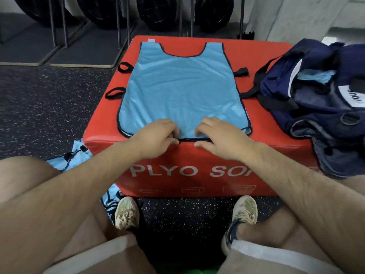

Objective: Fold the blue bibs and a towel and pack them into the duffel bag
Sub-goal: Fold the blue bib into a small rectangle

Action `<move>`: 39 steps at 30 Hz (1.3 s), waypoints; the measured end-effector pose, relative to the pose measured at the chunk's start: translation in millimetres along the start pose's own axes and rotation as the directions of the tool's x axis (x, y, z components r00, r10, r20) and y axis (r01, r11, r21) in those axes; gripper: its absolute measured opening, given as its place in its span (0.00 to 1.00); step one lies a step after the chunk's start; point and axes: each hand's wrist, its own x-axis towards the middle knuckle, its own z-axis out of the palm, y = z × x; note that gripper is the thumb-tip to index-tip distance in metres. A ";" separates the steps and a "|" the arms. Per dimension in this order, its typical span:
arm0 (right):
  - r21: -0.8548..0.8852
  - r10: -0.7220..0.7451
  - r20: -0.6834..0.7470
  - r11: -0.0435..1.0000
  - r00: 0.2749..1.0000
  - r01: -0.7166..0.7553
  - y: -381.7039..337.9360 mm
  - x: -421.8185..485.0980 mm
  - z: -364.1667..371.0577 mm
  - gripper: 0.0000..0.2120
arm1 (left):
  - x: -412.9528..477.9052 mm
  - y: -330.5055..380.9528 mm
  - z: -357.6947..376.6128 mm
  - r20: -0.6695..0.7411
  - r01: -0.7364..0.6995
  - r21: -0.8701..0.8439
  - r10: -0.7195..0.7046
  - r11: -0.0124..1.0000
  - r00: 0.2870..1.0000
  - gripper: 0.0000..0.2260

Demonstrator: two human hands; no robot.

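More blue bibs (65, 159) lay crumpled on the floor at the left. On the red plyo box (110, 123), a blue bib (181, 86) lay flat, neck opening away from the person. The left hand (158, 135) and right hand (219, 135) each pinched its near black-trimmed hem, close together. The navy duffel bag (320, 107) sat open on the box's right side, blue fabric visible inside.

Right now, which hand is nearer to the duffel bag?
Right. The right hand grips the bib's near hem, on the side where the duffel bag lies. The left hand grips the hem farther away.
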 end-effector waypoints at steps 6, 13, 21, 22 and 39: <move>0.023 0.011 -0.031 1.000 0.999 -0.010 1.1 -1.8 -3.8 0.10 | 6.5 0.1 -3.0 -0.005 0.027 -0.081 -0.027 0.996 1.000 0.04; -0.068 0.241 0.009 0.968 0.970 -0.240 34.1 -14.9 -17.6 0.09 | 2.5 -2.7 -16.1 0.008 0.021 -0.001 -0.021 1.000 1.000 0.07; -0.043 0.362 0.098 0.932 0.927 -0.359 71.7 -30.6 -29.0 0.14 | -4.0 -33.2 -33.8 0.051 0.105 0.244 -0.121 0.964 0.991 0.08; -0.027 0.355 0.095 0.935 0.930 -0.354 75.3 -31.9 -30.1 0.13 | -6.3 -41.1 -37.3 0.037 0.137 0.269 -0.152 0.953 0.988 0.07; 0.548 0.417 -0.005 0.761 0.909 -0.346 74.7 -62.6 -109.2 0.02 | -56.1 -28.1 -119.6 -0.082 0.319 -0.556 -0.432 0.767 0.898 0.05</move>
